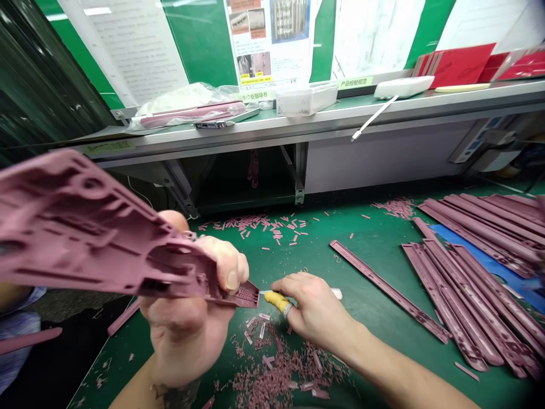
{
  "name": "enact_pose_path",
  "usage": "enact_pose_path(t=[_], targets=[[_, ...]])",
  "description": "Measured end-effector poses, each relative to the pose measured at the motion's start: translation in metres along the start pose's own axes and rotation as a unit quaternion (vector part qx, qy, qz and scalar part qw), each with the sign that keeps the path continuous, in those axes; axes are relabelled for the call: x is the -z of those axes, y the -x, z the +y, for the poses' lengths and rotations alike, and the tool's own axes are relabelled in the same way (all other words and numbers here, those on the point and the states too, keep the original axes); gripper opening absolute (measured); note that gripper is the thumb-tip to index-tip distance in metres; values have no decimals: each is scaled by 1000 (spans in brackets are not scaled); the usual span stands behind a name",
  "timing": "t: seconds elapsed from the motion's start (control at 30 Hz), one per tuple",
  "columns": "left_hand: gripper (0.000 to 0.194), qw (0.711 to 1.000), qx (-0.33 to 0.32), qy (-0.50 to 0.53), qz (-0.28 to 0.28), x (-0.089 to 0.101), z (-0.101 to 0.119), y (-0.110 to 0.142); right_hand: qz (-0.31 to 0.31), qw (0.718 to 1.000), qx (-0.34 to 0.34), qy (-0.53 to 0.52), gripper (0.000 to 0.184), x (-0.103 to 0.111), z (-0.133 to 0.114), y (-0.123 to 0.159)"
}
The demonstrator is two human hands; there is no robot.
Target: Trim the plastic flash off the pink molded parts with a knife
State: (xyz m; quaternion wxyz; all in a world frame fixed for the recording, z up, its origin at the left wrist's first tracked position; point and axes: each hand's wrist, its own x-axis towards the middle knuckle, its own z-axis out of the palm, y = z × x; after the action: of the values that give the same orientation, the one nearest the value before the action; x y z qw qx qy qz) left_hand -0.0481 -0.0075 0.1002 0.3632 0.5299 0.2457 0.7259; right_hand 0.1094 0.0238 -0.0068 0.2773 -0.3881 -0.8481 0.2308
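Left hand [183, 307] clamps a mauve plastic housing [85, 227], right hand [313, 309] pinches a yellow-handled knife [276, 301]; pink trimmings [272, 375] litter the green bench mat [374, 272], stacked mouldings [481, 284] right, shelf [298, 128] beyond!

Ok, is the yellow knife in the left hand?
No, the yellow-handled utility knife is in the right hand; the left hand grips the mauve plastic molding.

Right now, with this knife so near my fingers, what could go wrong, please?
The yellow knife in your right hand cuts very close to your left thumb, so a slip could cut it. The pink plastic part is long and held only in your left hand, so it may twist and make the blade jump.
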Motion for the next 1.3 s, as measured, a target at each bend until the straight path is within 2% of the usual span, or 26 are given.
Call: enact_pose_path(t=[0.17,0.3,0.37,0.43,0.47,0.53,0.57,0.6,0.63,0.67,0.7,0.73,0.77,0.8,0.83,0.87,0.93,1.0,1.07,1.13,1.2,1.3], targets=[[31,1000,7,12,-19,13,9,-1,18,993,-7,-118,26,5,7,9],[25,999,-5,35,17,16,12,-5,16,980,-49,-195,20,-4,1,8],[16,997,-22,46,50,18,7,-16,18,969,-63,-237,31,-12,-4,7],[23,991,-30,64,114,24,-4,-32,57,966,-29,-252,44,-19,-9,8],[28,987,-22,52,151,30,-13,-40,84,965,1,-249,45,-22,-11,9],[31,977,9,-21,212,44,-36,-51,123,963,41,-236,30,-24,-12,11],[28,969,17,-106,222,50,-49,-52,126,963,37,-235,19,-22,-11,11],[27,961,12,-149,231,57,-61,-50,120,964,15,-238,11,-20,-9,12],[41,955,-3,-184,234,62,-72,-44,109,963,-19,-244,8,-16,-7,11],[61,949,-26,-225,219,66,-81,-36,96,961,-55,-253,10,-11,-4,10],[75,944,-56,-283,163,68,-88,-26,83,956,-88,-269,13,-5,0,8],[81,923,-93,-371,35,70,-92,-15,67,947,-113,-293,17,1,3,6],[79,883,-129,-439,-106,71,-95,-6,48,936,-129,-324,20,9,5,5],[72,826,-160,-482,-244,72,-96,2,24,923,-138,-358,24,16,8,3],[64,773,-178,-499,-349,73,-95,7,-5,910,-138,-390,26,23,10,2],[57,746,-185,-493,-409,73,-93,9,-35,902,-128,-410,27,30,12,3],[49,743,-181,-478,-431,76,-85,6,-78,904,-92,-409,28,43,15,5],[45,744,-178,-481,-428,79,-76,-4,-67,934,-55,-346,25,50,18,9],[42,712,-200,-507,-443,82,-65,-15,-29,972,-12,-232,25,51,20,12],[41,666,-226,-540,-462,83,-54,-23,1,995,49,-86,29,46,19,11],[42,629,-243,-560,-481,81,-44,-27,19,993,109,51,38,39,16,5],[42,590,-267,-572,-503,75,-35,-29,47,968,154,191,45,33,11,-6]])
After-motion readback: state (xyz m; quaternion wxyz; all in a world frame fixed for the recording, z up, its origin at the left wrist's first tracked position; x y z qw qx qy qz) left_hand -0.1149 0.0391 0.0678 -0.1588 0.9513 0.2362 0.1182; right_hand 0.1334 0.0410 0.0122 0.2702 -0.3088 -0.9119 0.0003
